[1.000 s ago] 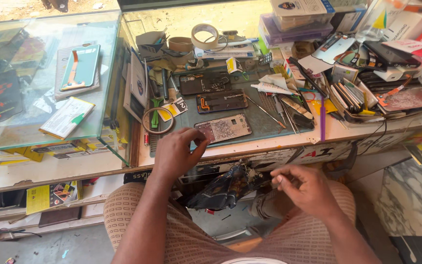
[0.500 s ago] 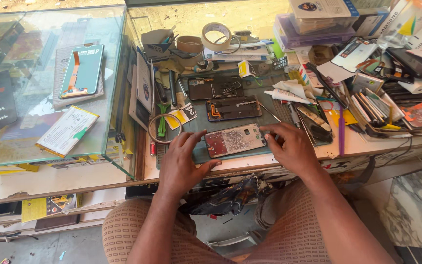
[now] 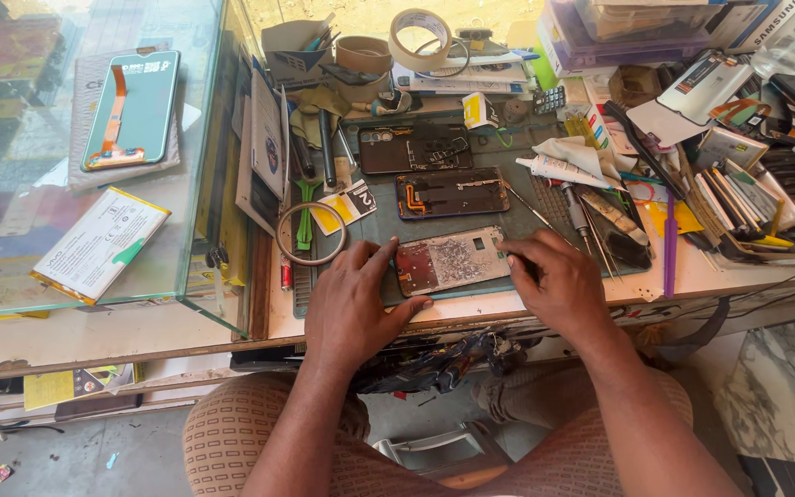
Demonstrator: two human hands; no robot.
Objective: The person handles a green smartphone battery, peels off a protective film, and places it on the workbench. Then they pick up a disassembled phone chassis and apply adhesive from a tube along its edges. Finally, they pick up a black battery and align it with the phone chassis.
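Both hands on opened phone frame [image 3: 451,261], flat rectangle, scuffed grey metal inner plate, lying on dark green ribbed mat [image 3: 374,225] at bench [image 3: 545,308] front edge. My left hand [image 3: 353,299]: fingers spread flat, thumb and forefinger pinning frame's left end. My right hand [image 3: 554,281]: fingers curled loosely, tips touching frame's right end; whether something is pinched, can't tell. Two more dark phone backs [image 3: 434,170] lie further up mat. Thin metal ring [image 3: 312,234] just left of frame.

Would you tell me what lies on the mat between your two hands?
In the head view, an opened phone body with a silvery inside lies between the left hand and the right hand; both touch it.
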